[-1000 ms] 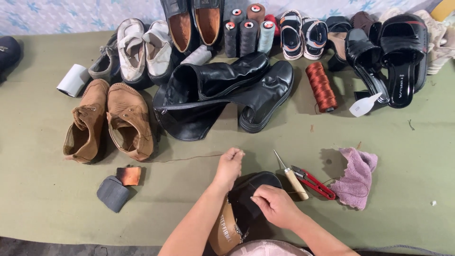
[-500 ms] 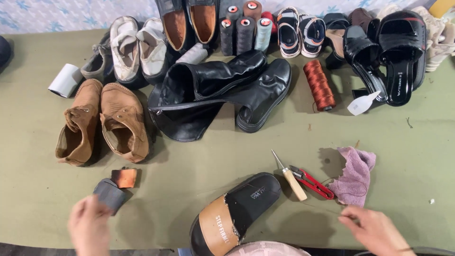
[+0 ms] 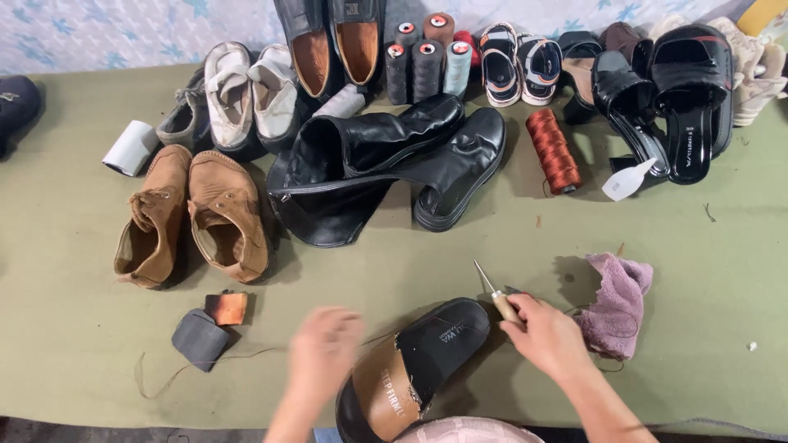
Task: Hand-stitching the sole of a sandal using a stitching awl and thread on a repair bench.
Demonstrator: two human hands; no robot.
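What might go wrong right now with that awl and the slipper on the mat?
The right hand grips the awl with its bare metal tip pointing away, while the blurred left hand hovers beside the black slipper; a slip might jab it. A loose thread trails from the small dark piece by the left hand and may snag. The slipper's tan strap looks torn at one edge, so pulling may worsen it.

Both forearms come in bare from the bottom edge, with no sleeves, gloves, watch or rings showing. The left hand (image 3: 324, 349) is blurred, its fingers hard to separate. The right hand (image 3: 548, 336) is sharper, showing knuckles and a bare wrist.
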